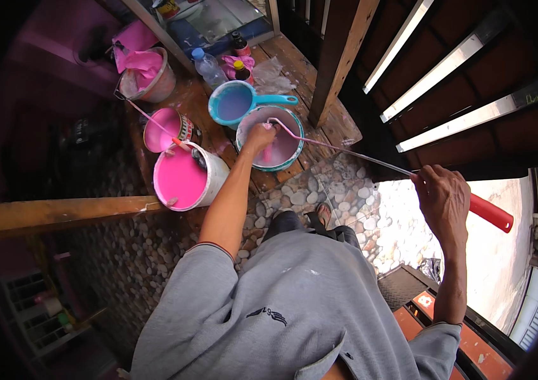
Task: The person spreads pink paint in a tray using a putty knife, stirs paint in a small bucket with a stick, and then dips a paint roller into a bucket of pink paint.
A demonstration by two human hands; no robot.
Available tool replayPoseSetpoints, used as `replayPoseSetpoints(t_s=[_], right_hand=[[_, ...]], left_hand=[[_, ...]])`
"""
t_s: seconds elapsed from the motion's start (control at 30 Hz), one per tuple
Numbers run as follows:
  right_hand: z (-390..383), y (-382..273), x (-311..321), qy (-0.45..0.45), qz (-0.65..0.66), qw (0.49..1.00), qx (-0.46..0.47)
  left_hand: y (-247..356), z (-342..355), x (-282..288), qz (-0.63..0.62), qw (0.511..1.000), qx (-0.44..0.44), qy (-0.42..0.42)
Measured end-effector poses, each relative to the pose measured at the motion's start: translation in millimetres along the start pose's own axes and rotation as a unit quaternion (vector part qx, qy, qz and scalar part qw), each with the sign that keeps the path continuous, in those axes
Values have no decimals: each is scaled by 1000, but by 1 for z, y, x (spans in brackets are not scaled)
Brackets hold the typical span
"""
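A long-rodded paint roller (359, 156) spans between my two hands. My right hand (440, 195) is closed round its metal rod, just above the red handle (492, 214). My left hand (259, 137) reaches into a round bucket (298, 156) with a teal rim and grips the roller end, partly hiding it. A pinkish sleeve shows below those fingers, over cloudy liquid in the bucket. Beside my left forearm stands a white pail of bright pink paint (180, 180). A second roller with an orange-red handle (181, 144) lies across its rim.
Touching the bucket is a blue dipper (231, 102) of cloudy liquid. Behind stand a plastic bottle (209, 68), small dark bottles (242, 71) and a pink-stained bucket (155, 79). A pink-coated can (164, 130) sits behind the pail. A wooden post (339, 60) rises at the table's right.
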State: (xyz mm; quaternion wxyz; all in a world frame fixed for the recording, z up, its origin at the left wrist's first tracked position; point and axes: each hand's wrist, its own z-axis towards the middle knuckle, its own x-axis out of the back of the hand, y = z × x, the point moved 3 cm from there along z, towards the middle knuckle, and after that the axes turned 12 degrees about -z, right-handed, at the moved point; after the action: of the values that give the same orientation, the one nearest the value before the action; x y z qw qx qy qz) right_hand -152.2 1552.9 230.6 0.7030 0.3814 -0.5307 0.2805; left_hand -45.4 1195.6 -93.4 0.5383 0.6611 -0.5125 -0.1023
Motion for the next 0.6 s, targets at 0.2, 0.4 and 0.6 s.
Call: replayPoseSetpoints(t_s=[0.2, 0.4, 0.6], right_hand=[[-86, 22, -63, -173, 138, 975, -29], [-106, 4, -100, -290, 373, 872, -124], [-120, -6, -105, -251, 362, 886, -145]], left_hand=[[62, -35, 0, -190, 976, -103, 16], [63, -39, 3, -19, 944, -295, 146], [54, -28, -3, -70, 955, -281, 72]])
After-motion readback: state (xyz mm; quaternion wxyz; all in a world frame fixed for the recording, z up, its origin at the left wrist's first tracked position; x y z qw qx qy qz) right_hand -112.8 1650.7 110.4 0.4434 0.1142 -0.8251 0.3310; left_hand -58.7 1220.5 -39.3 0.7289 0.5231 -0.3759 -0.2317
